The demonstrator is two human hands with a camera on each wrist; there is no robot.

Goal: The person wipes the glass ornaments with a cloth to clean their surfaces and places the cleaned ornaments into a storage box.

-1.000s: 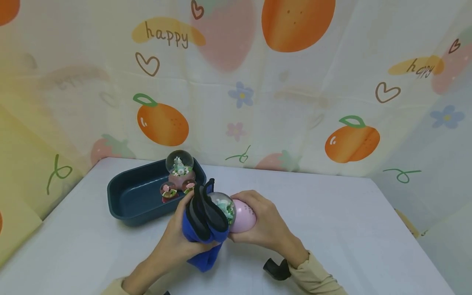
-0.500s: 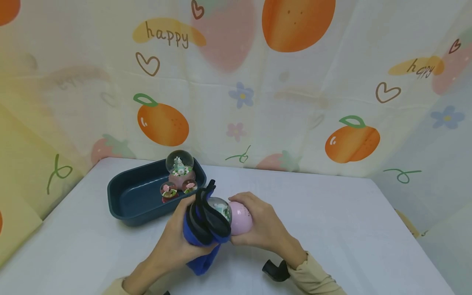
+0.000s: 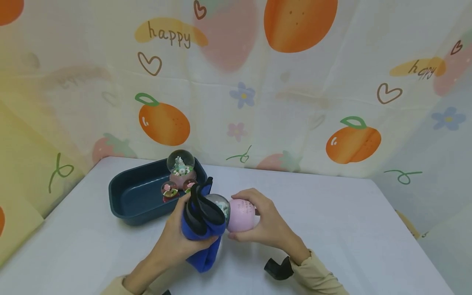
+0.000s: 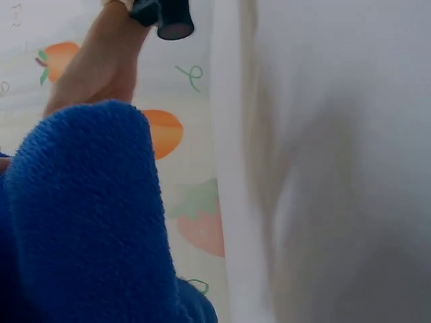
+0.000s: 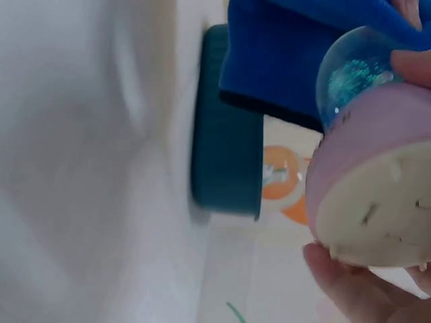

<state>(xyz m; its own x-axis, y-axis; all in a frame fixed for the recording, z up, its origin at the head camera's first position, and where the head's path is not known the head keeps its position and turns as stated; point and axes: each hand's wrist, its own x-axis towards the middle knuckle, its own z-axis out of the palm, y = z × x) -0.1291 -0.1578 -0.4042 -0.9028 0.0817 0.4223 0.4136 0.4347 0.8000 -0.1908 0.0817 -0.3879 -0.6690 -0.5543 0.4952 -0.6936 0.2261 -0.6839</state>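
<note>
My right hand [image 3: 266, 219] grips a snow globe by its pink base [image 3: 241, 216]; the globe lies tilted on its side, its clear dome [image 3: 220, 201] toward the left. My left hand [image 3: 176, 234] holds a folded blue cloth [image 3: 204, 254] with black edging against that dome, hiding part of it. Glitter shows inside the dome in the right wrist view, where the pale underside [image 5: 377, 208] of the base faces the camera. Blue cloth [image 4: 94, 202] fills much of the left wrist view.
Behind the left hand stands a dark teal tray [image 3: 127, 211]. In its right end are a larger snow globe [image 3: 180, 164] and two small globes, one a small red-based globe [image 3: 170, 190]. White cloth covers the table [image 3: 332, 229]; a fruit-print curtain [image 3: 287, 102] hangs behind.
The pink base has turned in my right hand, so its printed lettering faces up more. My right fingers have shifted around it. The cloth has moved slightly left against the dome.
</note>
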